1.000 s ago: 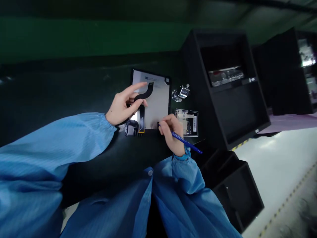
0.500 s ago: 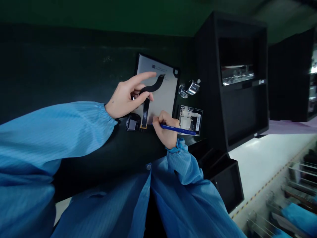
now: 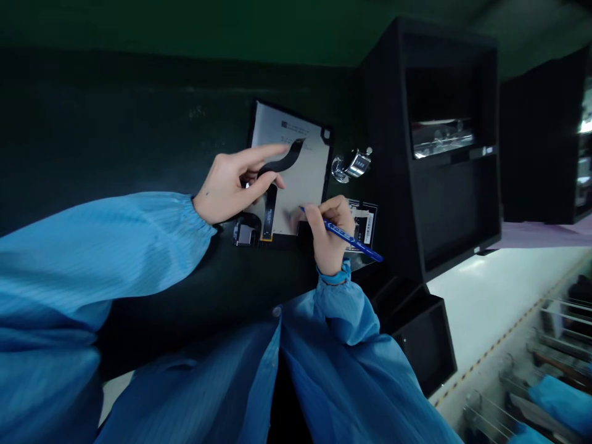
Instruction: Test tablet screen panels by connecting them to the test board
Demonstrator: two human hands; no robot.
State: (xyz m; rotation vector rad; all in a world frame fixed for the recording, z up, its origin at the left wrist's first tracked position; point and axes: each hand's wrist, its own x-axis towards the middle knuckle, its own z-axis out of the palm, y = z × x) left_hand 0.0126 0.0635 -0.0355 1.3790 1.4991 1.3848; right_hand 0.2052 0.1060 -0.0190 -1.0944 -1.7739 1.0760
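Note:
A flat display panel (image 3: pixel 303 185) with a pale grey back and black edges lies on the dark table. My left hand (image 3: pixel 231 185) is over its left side, index finger stretched out, with the thumb and the curled fingers closed on a black flex cable (image 3: pixel 289 160). The cable's free end curves up over the panel. Below that hand, another flat strip (image 3: pixel 269 216) runs down to the panel's lower edge. In my right hand (image 3: pixel 332 231) is a slim blue pen (image 3: pixel 354 239), its tip pointing up-left over the panel's lower right part.
A shiny metal tally counter (image 3: pixel 358 164) stands right of the panel. Below it, partly behind my right hand, lies a small circuit board module (image 3: pixel 365 222) with a white label. A black shelf box (image 3: pixel 419 203) rises at the right, holding clear plastic-looking items in its upper compartment.
My right hand has moved right and slightly up, away from the panel's lower edge, and the pen has tilted. My left hand stays nearly in place with the flex cable.

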